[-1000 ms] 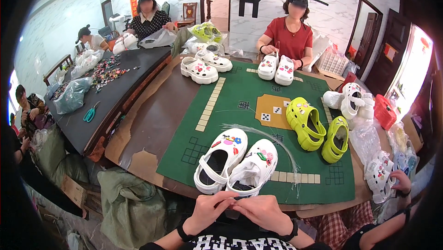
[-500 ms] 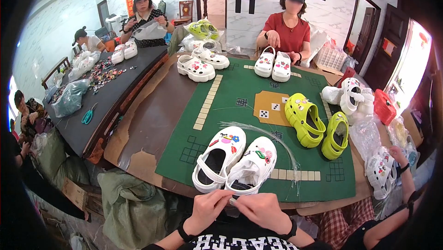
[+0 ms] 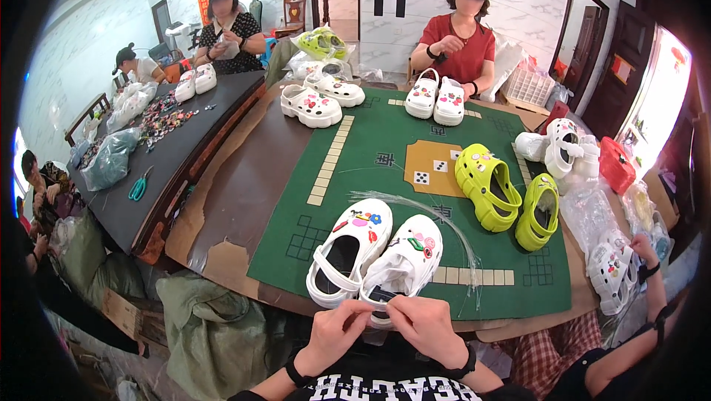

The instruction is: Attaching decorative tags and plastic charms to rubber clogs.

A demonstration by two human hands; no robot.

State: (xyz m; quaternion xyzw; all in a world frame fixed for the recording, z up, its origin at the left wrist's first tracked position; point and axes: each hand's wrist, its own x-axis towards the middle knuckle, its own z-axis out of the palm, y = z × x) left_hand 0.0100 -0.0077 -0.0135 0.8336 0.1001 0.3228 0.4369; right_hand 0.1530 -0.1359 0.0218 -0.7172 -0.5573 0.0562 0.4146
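Observation:
My left hand (image 3: 333,334) and my right hand (image 3: 428,328) meet at the heel of a white clog (image 3: 412,256) at the near edge of the green mat. Both are pinched closed, fingertips over the back of its heel strap. Whatever thin thing they grip is too small to make out. White stuffing fills this clog, and colourful charms dot its toe. Touching it on the left is the matching white clog (image 3: 354,234), heel strap toward me. A bundle of clear plastic strands (image 3: 452,227) curves behind and to the right of the pair.
Lime-green clogs (image 3: 487,190) stand right of centre on the mat (image 3: 296,201). Across the table a person in red (image 3: 461,38) sits behind white clogs (image 3: 435,101). A dark side table (image 3: 185,131) at left bears scissors (image 3: 139,185) and charms. A co-worker's hand (image 3: 643,249) touches a wrapped clog (image 3: 613,271).
My hands have moved up slightly onto the clog's heel, and their fingertips have drawn apart a little. The person in red has lifted a hand off the white clogs.

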